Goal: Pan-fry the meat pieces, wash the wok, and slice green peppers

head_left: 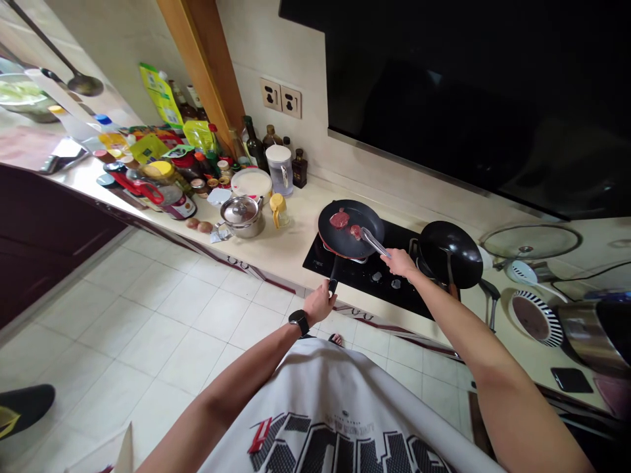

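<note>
In the head view, a black frying pan (345, 226) sits on the left half of a black glass hob (320, 263), just in from the front edge of the countertop (296, 243); two pieces of raw red meat (339, 219) lie well apart in it. Our left hand (318, 304) wraps its fingers (323, 293) closed round the pan handle (334, 279); that arm reaches forward from low in the view, with a black watch (298, 322) on the wrist. Our right hand (398, 263) pinches steel tongs (375, 242) in a narrow grip; that arm stretches across, and the tips sit just beside the smaller piece. We do best to brace the pan firmly and slide the tips low under the meat, pinching lightly; a second black pan (451, 253) tilts at the hob's right end, and a lidded steel saucepan (241, 217) stands left along the countertop.
</note>
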A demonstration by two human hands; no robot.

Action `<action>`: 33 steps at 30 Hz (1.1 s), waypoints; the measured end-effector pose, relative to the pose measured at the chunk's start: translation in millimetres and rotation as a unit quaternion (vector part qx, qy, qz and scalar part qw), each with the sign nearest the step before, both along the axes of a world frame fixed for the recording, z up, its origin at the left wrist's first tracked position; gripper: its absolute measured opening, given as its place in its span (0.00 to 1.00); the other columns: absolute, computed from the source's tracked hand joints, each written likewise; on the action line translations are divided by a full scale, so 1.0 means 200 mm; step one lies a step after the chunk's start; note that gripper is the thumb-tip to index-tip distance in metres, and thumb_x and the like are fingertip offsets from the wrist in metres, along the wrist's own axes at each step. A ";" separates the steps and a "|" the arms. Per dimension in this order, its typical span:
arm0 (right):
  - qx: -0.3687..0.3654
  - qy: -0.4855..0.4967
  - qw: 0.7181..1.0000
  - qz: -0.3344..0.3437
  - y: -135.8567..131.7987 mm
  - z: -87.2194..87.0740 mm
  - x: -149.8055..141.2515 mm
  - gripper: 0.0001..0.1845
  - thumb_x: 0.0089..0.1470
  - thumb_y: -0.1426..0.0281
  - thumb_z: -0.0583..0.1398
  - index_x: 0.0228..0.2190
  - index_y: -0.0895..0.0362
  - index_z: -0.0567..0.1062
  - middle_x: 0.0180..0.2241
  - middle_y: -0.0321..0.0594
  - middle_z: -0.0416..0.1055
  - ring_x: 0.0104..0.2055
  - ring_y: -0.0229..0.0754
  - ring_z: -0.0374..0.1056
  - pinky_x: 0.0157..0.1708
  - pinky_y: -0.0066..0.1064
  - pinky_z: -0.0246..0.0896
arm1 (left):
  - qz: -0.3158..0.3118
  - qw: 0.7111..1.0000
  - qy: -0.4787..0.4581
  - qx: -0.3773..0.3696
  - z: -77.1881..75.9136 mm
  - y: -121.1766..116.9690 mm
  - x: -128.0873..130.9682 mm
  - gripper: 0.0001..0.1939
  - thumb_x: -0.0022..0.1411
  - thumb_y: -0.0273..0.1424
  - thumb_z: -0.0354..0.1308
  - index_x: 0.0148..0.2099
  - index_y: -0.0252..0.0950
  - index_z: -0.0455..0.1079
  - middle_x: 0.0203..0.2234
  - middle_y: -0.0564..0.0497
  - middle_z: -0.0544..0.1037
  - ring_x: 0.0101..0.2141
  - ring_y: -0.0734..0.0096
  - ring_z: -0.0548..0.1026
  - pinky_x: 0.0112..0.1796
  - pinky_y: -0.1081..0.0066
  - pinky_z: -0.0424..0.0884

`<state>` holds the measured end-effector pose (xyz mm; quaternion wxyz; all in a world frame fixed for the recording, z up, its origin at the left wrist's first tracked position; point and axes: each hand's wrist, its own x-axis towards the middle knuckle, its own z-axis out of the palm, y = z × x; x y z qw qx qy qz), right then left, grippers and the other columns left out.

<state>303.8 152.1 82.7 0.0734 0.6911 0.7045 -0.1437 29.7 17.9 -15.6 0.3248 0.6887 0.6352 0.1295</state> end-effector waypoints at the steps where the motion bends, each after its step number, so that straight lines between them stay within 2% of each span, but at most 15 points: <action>1: -0.021 0.037 0.999 -0.030 0.01 0.01 0.02 0.17 0.70 0.62 0.52 0.48 0.58 0.75 0.35 0.45 0.78 0.30 0.40 0.77 0.33 0.26 0.67 | 0.000 1.000 0.001 0.001 0.00 0.00 0.00 0.21 0.71 0.36 0.51 0.62 0.37 0.55 0.47 0.40 0.79 0.43 0.57 0.80 0.38 0.67 0.70; 2: -0.031 0.057 0.997 -0.051 0.02 0.02 0.03 0.18 0.70 0.62 0.52 0.49 0.59 0.75 0.35 0.44 0.78 0.29 0.38 0.76 0.32 0.25 0.67 | -0.001 1.000 0.002 0.001 0.00 0.00 0.00 0.21 0.71 0.36 0.51 0.62 0.37 0.54 0.47 0.40 0.79 0.43 0.57 0.80 0.38 0.67 0.70; 4: -0.002 0.026 0.998 -0.054 0.03 0.05 0.03 0.18 0.70 0.60 0.53 0.49 0.60 0.75 0.37 0.47 0.79 0.32 0.40 0.77 0.33 0.26 0.68 | -0.003 1.000 -0.003 -0.001 0.01 0.00 0.00 0.20 0.71 0.36 0.51 0.61 0.37 0.54 0.46 0.41 0.80 0.43 0.57 0.80 0.38 0.67 0.69; 7: 0.074 -0.103 0.992 0.020 0.00 0.08 -0.04 0.22 0.67 0.59 0.56 0.52 0.63 0.73 0.40 0.56 0.78 0.43 0.51 0.77 0.41 0.35 0.69 | -0.001 1.000 -0.012 -0.005 0.01 0.00 0.00 0.20 0.71 0.35 0.51 0.61 0.37 0.54 0.44 0.42 0.80 0.42 0.58 0.80 0.37 0.68 0.69; 9: 0.090 -0.166 0.980 0.069 -0.03 0.08 -0.12 0.24 0.68 0.63 0.55 0.57 0.67 0.68 0.43 0.62 0.77 0.46 0.55 0.77 0.44 0.39 0.69 | 0.002 1.000 -0.014 -0.008 0.01 0.00 0.00 0.20 0.71 0.35 0.50 0.61 0.36 0.54 0.44 0.42 0.80 0.42 0.58 0.80 0.37 0.68 0.69; 13: 0.091 -0.235 0.961 0.112 -0.06 0.04 -0.24 0.26 0.66 0.77 0.49 0.62 0.75 0.61 0.44 0.69 0.75 0.45 0.53 0.77 0.42 0.38 0.70 | 0.001 1.000 -0.016 -0.010 0.01 0.00 0.00 0.20 0.70 0.34 0.51 0.61 0.36 0.55 0.44 0.42 0.80 0.42 0.58 0.80 0.37 0.68 0.68; 17: 0.091 -0.256 0.954 0.127 -0.07 -0.01 -0.25 0.28 0.62 0.82 0.48 0.62 0.78 0.61 0.43 0.70 0.75 0.43 0.52 0.78 0.40 0.37 0.72 | 0.000 1.000 -0.017 -0.003 0.01 0.00 0.00 0.19 0.71 0.34 0.51 0.60 0.36 0.55 0.44 0.42 0.80 0.42 0.58 0.80 0.35 0.68 0.67; 21: 0.111 -0.261 0.951 0.123 -0.08 -0.03 -0.22 0.28 0.61 0.84 0.47 0.61 0.80 0.62 0.42 0.71 0.74 0.43 0.53 0.78 0.39 0.38 0.73 | 0.002 1.000 -0.019 0.000 0.01 -0.01 0.00 0.19 0.71 0.34 0.51 0.60 0.37 0.55 0.43 0.43 0.81 0.42 0.59 0.80 0.34 0.68 0.66; 28: 0.133 -0.261 0.949 0.117 -0.08 -0.01 -0.22 0.28 0.61 0.83 0.48 0.61 0.80 0.64 0.40 0.71 0.74 0.41 0.54 0.78 0.38 0.38 0.73 | -0.004 1.000 -0.022 0.000 0.02 -0.01 -0.01 0.19 0.71 0.35 0.52 0.60 0.38 0.55 0.41 0.45 0.81 0.40 0.59 0.81 0.34 0.68 0.66; 33: 0.134 -0.254 0.949 0.127 -0.02 -0.02 -0.29 0.28 0.60 0.83 0.48 0.61 0.81 0.64 0.40 0.72 0.74 0.41 0.54 0.78 0.37 0.38 0.74 | 0.000 1.000 -0.021 0.003 0.00 0.00 -0.01 0.18 0.71 0.35 0.52 0.59 0.38 0.55 0.41 0.45 0.81 0.40 0.59 0.81 0.33 0.69 0.66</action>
